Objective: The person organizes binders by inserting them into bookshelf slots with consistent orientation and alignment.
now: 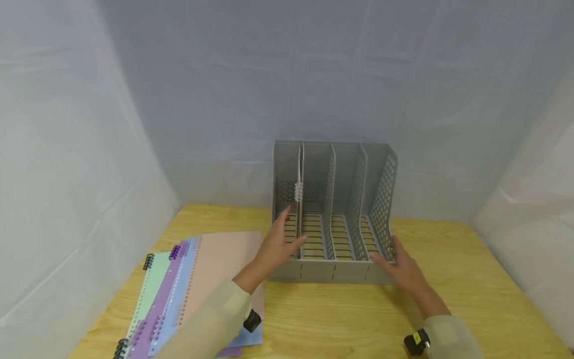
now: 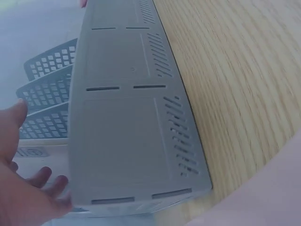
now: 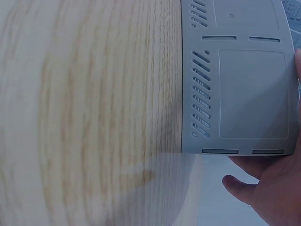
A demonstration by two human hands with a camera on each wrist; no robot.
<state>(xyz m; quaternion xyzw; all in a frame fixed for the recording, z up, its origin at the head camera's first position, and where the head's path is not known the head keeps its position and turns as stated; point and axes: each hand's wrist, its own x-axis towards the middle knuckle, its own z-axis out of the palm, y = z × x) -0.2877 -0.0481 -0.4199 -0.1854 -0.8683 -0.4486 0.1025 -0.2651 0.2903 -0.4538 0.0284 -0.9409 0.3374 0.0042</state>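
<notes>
A grey file organizer (image 1: 350, 271) with several upright compartments stands on the table. A thin notebook with a white coil (image 1: 299, 192) stands upright in it, along the leftmost divider. My left hand (image 1: 275, 247) reaches over the organizer's front left, thumb and fingers spread to either side of that notebook; the left wrist view shows the fingers (image 2: 41, 177) apart. At the front right corner my right hand (image 1: 405, 269) grips the organizer, its thumb over the front edge and its fingers along the outer side wall. The right wrist view shows that hand (image 3: 277, 188) against the corner.
Left of the organizer lies a fanned stack of spiral notebooks: a pink one (image 1: 224, 259) on top, then blue, purple (image 1: 154, 319) and green (image 1: 154, 269). White sheeting (image 1: 215, 99) rises behind and on both sides of the wooden table (image 1: 341, 319).
</notes>
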